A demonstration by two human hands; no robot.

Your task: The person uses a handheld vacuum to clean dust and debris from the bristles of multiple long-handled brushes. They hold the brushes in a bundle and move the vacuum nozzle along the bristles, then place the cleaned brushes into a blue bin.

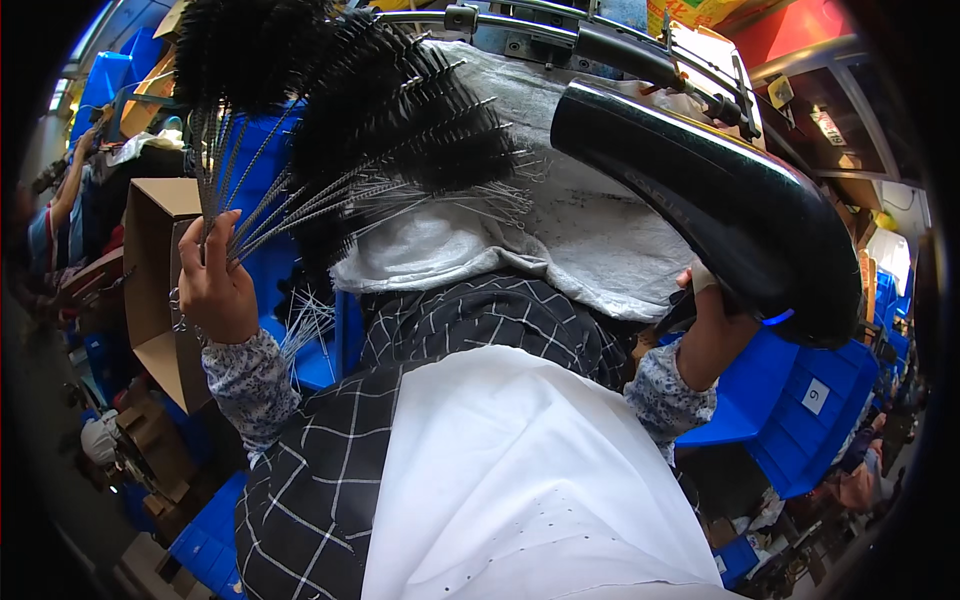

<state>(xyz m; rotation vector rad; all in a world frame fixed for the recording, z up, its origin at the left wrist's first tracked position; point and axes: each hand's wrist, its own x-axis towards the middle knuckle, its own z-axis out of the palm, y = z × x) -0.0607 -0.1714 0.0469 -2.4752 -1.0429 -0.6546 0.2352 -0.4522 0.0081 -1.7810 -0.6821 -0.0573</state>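
My left hand [218, 290] is closed round the twisted wire stems of a bunch of black-bristled wire brushes [410, 110]. Their bristle heads fan out up and to the right, over a white cloth [590, 220]. At the right, my right hand [712, 335] is wrapped round the handle of a black hair dryer [690, 190], largely hidden under its body. The dryer's barrel slants up and left, its front end facing the brushes, apart from them. A small blue light glows at its rear. More wire stems [308, 325] lie in a blue bin below my left hand.
An open cardboard box [160, 290] stands left of my left hand. Metal rods of a machine [530, 30] cross the far edge. A blue bin [815, 420] sits at the lower right. Another person's arm [70, 195] shows at the far left.
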